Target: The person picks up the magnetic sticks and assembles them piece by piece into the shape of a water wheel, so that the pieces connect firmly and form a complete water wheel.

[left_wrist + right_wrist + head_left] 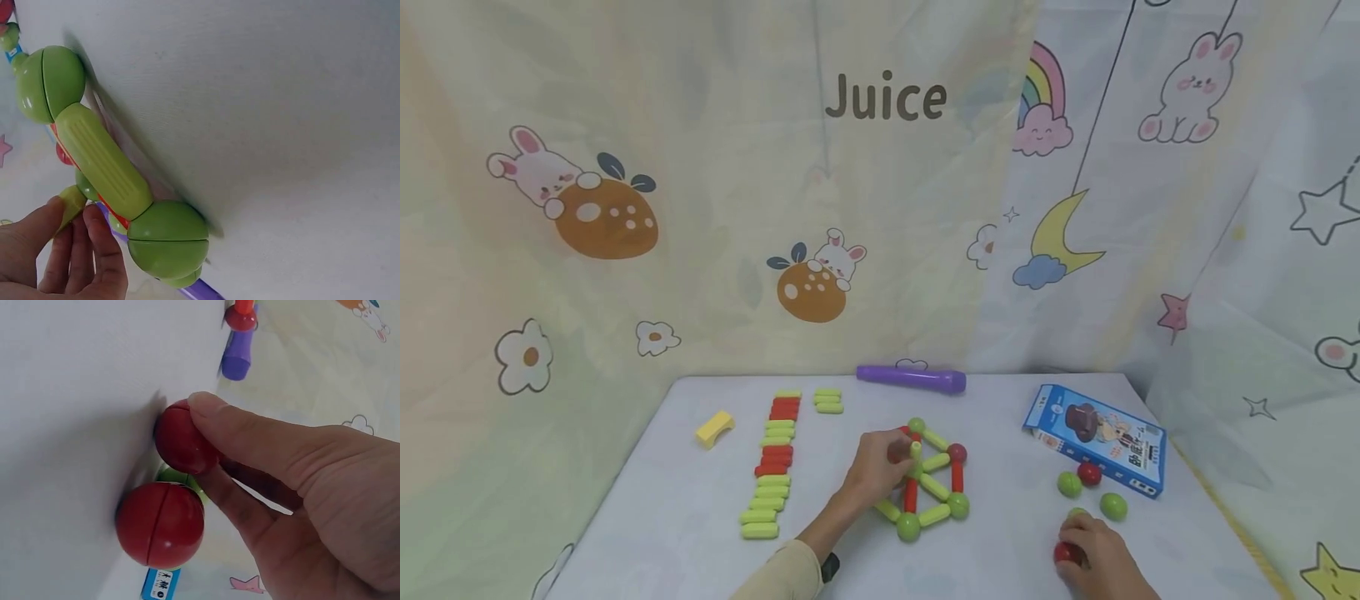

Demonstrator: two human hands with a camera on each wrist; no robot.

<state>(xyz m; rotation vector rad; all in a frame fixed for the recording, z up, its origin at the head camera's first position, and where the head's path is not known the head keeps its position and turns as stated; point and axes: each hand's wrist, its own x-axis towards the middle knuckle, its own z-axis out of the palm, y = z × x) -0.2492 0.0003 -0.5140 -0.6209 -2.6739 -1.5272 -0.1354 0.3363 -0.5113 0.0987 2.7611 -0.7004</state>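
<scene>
My left hand (876,468) is over a flat frame of balls and rods, built from green balls (908,526), red balls (957,453), light-green rods (935,515) and red rods (957,477). Its thumb and fingers pinch a light-green rod (73,203) that stands up from a green ball in the frame's middle. At the right of the table, my right hand (1105,557) pinches a red ball (178,440) between thumb and fingers, close to the tabletop. A second red ball (161,525) lies beside it in the right wrist view.
Loose green balls (1113,506) and another red ball (1089,474) lie near a blue box (1105,437). Light-green and red rods (772,492) form a column on the left, beside a yellow arch block (715,429). A purple stick (910,378) lies along the back edge.
</scene>
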